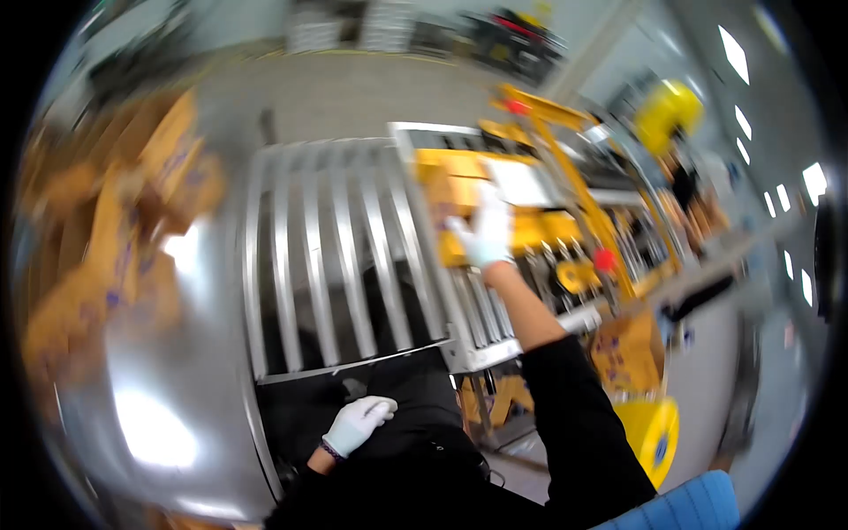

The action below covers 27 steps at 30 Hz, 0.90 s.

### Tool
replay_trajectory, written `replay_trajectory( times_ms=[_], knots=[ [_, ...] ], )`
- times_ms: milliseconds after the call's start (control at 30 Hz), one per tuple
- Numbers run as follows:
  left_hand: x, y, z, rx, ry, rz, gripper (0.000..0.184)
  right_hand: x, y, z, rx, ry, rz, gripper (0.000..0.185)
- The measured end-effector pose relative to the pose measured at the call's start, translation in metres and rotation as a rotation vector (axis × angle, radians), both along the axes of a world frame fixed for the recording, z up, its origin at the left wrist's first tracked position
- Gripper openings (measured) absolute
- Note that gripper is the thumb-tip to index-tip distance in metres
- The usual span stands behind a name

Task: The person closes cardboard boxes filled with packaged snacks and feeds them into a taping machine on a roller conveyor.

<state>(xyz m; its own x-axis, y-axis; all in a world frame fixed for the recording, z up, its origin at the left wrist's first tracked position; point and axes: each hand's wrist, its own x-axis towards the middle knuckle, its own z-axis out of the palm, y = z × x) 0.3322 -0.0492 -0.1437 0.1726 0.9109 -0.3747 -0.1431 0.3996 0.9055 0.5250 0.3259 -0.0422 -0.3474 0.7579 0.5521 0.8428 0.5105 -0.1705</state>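
Observation:
My right hand (486, 231), in a white glove, reaches out over the roller bed of a yellow-framed machine (565, 163). Its fingers are spread, with the thumb out to the left, and it lies against or just over a yellow-brown box-like shape (459, 166). Motion blur hides whether they touch. A white sheet or label (517, 183) shows just beyond the fingers. Low in front of my dark clothing is my left hand (360, 424), also white-gloved. Its fingers are loosely curled together, and nothing shows in them.
A metal roller conveyor (340, 256) stands between my hands and a shiny metal table (212, 353). Blurred cardboard pieces (115, 247) are piled at the left. Below the machine are a carton (627, 353) and a yellow disc (649, 437). Someone in yellow headgear (669, 115) is at the right.

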Motion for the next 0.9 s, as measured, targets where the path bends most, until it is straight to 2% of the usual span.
replay_trajectory(
  times_ms=[67,100,133,167,200,267,333,400,467,567,700,733,800,833,867,900],
  knots=[
    [-0.004,-0.023,0.018,0.195,0.421,-0.119,0.034,0.0,0.007,-0.013,0.096,-0.014,-0.077,0.077],
    [-0.005,-0.032,0.023,0.258,0.521,-0.102,0.033,-0.002,0.011,-0.003,0.07,-0.204,-0.059,0.075],
    [-0.008,-0.041,0.016,0.318,0.515,-0.066,0.034,0.002,0.016,-0.007,0.145,-0.217,0.165,0.068],
    [-0.009,-0.044,0.017,0.294,0.557,-0.049,0.034,-0.008,-0.003,0.017,-0.133,0.077,0.413,0.061],
    [-0.011,-0.047,0.018,0.265,0.591,-0.042,0.033,-0.024,-0.03,0.058,-0.124,0.07,0.479,0.061],
    [-0.009,-0.054,0.009,0.226,0.72,0.032,0.029,-0.067,-0.108,0.159,0.058,-0.015,0.587,0.055],
    [-0.003,-0.055,-0.005,0.246,0.857,-0.02,0.027,-0.08,-0.162,0.21,0.137,0.016,0.791,0.051],
    [0.007,-0.049,-0.006,0.31,0.968,-0.168,0.026,-0.083,-0.205,0.231,0.138,0.011,0.987,0.048],
    [0.021,-0.036,-0.012,0.389,1.016,-0.239,0.024,-0.086,-0.236,0.227,0.033,-0.025,1.131,0.044],
    [0.033,-0.02,0.0,0.383,0.988,-0.307,0.026,-0.086,-0.261,0.193,-0.255,-0.089,1.206,0.039],
    [0.035,-0.018,-0.002,0.445,0.843,-0.348,0.029,-0.072,-0.288,0.128,-0.769,-0.147,0.995,0.033],
    [0.036,-0.016,0.002,0.364,0.899,-0.367,0.028,-0.066,-0.294,0.109,-0.885,-0.142,0.947,0.032],
    [0.027,-0.02,0.003,0.632,0.908,-0.379,0.029,-0.052,-0.308,0.083,-1.07,-0.164,0.878,0.029],
    [0.033,-0.016,0.006,0.353,0.865,-0.385,0.03,-0.038,-0.317,0.074,-1.155,-0.171,0.837,0.028],
    [0.035,-0.02,-0.001,0.365,0.84,-0.277,0.03,-0.033,-0.321,0.067,-1.221,-0.167,0.804,0.027],
    [0.036,-0.015,-0.004,0.41,0.843,-0.268,0.029,-0.034,-0.318,0.061,-1.255,-0.171,0.784,0.026]
  ],
)
